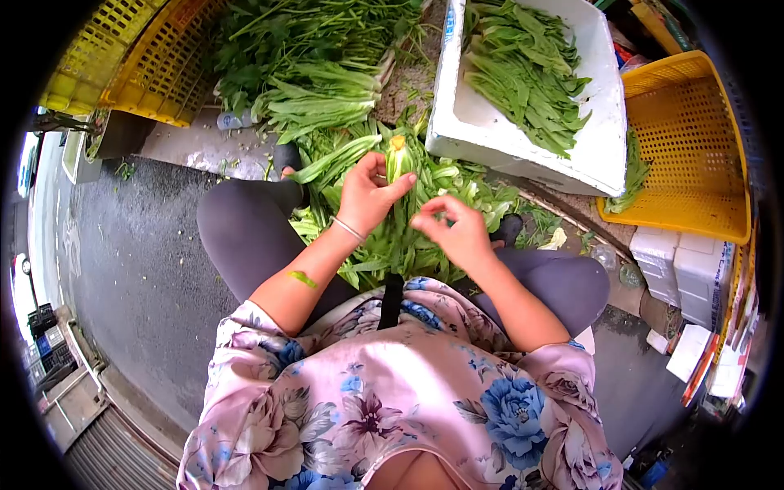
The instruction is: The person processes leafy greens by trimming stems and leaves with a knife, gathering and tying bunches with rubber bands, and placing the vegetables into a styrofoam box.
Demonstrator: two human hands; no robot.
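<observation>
one leafy bunch [400, 166] was clamped by the left hand [367, 194] at twelve o'clock, the grip of the right hand [459, 237] could not be told, and leaves [529, 75] seemed set aside in the white box [516, 166] at one o'clock, with a loose pile [388, 253] apparently left below.

The person wears a pink top [400, 367] with short, loose sleeves [563, 363] and big blue, purple and gray flowers [518, 415]. There are purple-gray leggings [245, 237] and a thin, pale bracelet [349, 229] on the left wrist. The feet are partly hidden, but the shoes [286, 157] seem to be dark, and a green leaf bit [303, 279] sticks to the left arm.
</observation>
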